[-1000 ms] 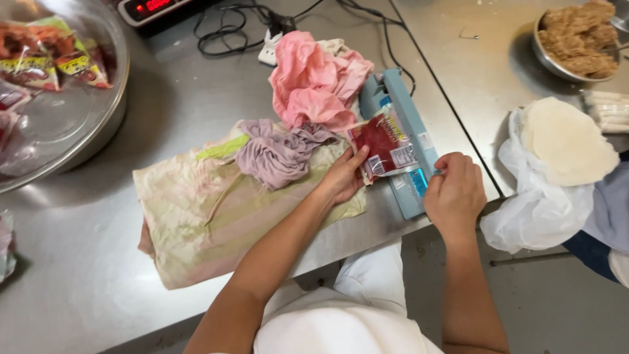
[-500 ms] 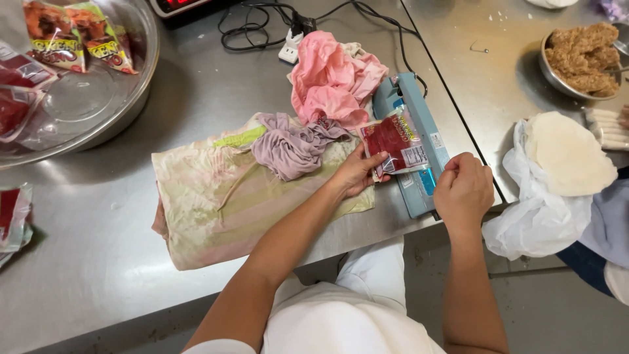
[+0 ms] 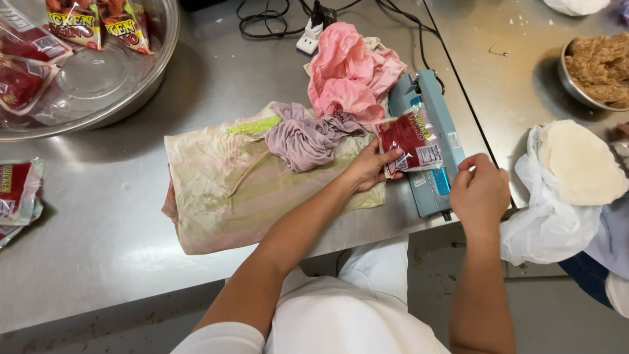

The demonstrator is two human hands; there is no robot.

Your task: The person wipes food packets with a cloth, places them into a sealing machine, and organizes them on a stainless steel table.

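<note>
My left hand (image 3: 368,165) holds a small clear pouch of red food (image 3: 407,139) by its near edge, the pouch lying across a blue heat sealer (image 3: 434,124) at the table's front edge. On the near end of the sealer's arm rests my right hand (image 3: 479,190), its fingers curled and pressing down. The pouch's right edge lies under the sealer bar. Beneath my left wrist is a pale green and pink cloth (image 3: 229,183), with a mauve rag (image 3: 304,136) bunched on it.
A pink cloth (image 3: 350,69) lies behind the sealer, by a white power plug (image 3: 310,39) and black cables. A big steel bowl (image 3: 141,85) at far left holds several filled pouches. At right are a bowl of brown mince (image 3: 599,65), a white plastic bag (image 3: 544,216) and a pale flat disc (image 3: 580,164).
The view has shifted slightly, the scene sliding a little right in frame. Both hands keep their places on the pouch and the sealer.
</note>
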